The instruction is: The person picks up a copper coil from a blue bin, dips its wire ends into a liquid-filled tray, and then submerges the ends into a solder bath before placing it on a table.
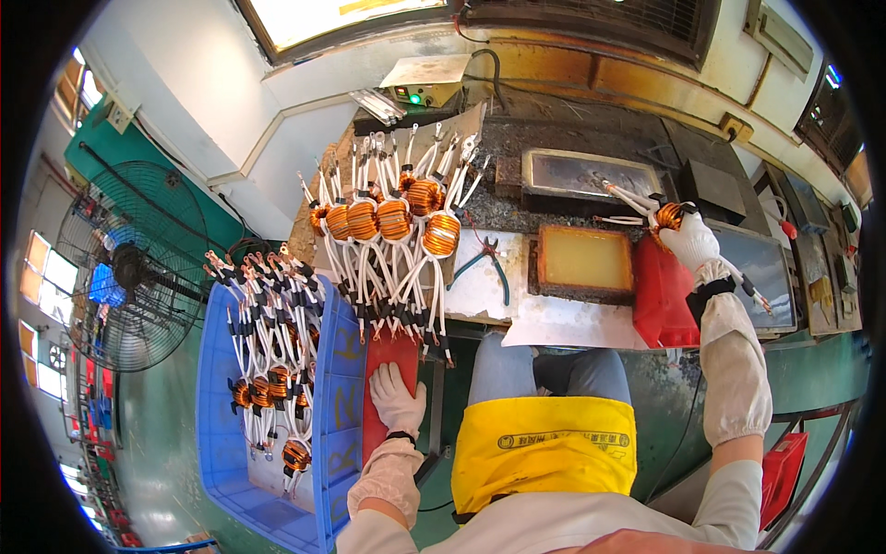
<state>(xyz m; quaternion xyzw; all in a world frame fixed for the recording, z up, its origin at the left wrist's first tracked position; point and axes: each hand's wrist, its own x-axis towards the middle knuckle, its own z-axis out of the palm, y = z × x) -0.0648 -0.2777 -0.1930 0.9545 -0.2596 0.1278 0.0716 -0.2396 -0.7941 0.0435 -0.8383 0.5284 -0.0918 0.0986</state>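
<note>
My right hand, in a white glove, grips a copper-wound ring coil with white leads. Some lead ends reach left over a rectangular metal pot with a silvery surface; others point down to the right past my wrist. I cannot tell whether the tips touch that surface. My left hand, also gloved, lies with fingers spread on a red surface beside a blue crate. Directly beyond it, several similar coils stand bunched on the bench, their leads hanging over its front edge.
The crate holds more coils. A tray of yellowish material sits in front of the pot, with teal-handled pliers to its left. A red cloth or bag lies under my right arm. At the far left stands a large fan.
</note>
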